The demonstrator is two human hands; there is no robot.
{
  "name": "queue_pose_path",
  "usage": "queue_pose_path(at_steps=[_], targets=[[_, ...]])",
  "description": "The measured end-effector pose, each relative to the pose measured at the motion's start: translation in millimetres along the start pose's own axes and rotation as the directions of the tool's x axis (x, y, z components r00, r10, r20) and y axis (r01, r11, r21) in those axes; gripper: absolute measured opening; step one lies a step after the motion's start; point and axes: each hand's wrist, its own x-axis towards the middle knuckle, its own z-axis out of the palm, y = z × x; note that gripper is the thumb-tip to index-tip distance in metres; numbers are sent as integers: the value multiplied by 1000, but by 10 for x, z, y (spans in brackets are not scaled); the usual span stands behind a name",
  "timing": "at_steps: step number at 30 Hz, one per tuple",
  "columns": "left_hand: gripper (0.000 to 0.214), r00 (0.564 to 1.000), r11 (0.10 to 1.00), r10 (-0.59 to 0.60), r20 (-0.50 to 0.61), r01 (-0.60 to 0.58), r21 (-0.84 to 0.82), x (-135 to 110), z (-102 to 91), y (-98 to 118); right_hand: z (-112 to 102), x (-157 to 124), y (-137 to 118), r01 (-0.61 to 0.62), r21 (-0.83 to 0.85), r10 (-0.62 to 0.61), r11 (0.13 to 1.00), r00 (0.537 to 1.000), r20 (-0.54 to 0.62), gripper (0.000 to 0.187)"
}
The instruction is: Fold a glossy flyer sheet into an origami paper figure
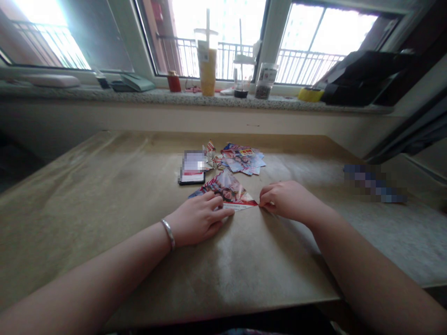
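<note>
A sheet of printed glossy paper [240, 190], folded into a triangle, lies on the table in front of me. My left hand [197, 215], with a silver bangle at the wrist, rests flat on its left part with the fingers spread. At the sheet's right corner, my right hand [277, 200] pinches the tip between thumb and fingers. Just behind the triangle are small folded paper pieces [212, 158] and a fanned stack of similar printed sheets [242, 159]. A phone [193, 168] with a blurred screen lies to their left.
The table [139, 186] has a dark, blurred flat item [373, 184] at its right. On the granite windowsill [157, 98] stand a tall cup of yellow drink [207, 70], a red jar [173, 82], a clear container [266, 81], yellow tape [310, 94] and a black object [363, 79].
</note>
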Motion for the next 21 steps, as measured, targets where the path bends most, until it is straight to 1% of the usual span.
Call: queue_pose_path(at_steps=[3,5,8,11,14,18,21], targets=[[33,1000,1000,-10,11,10,-8,-3,4,-3,-9,9,-28,16,-24,-17,1000,999,-49,19],[33,1000,1000,-15,14,15,-16,-4,3,-4,0,26,-60,39,10,-38,999,993,-113,20],[33,1000,999,-18,8,19,-38,-5,4,-7,55,64,-104,128,128,-103,984,978,-180,21],[32,1000,998,-29,4,29,-61,-2,17,-14,147,113,-138,222,182,-188,958,964,-190,22],[33,999,997,-37,-6,36,-73,9,47,-27,226,165,-174,235,169,-196,957,956,-219,21],[34,999,997,-42,-34,39,-69,33,81,-38,279,216,-237,273,149,-224,950,934,-279,23],[33,998,997,-42,-44,39,-68,45,76,-36,289,236,-292,249,152,-201,956,940,-277,22]])
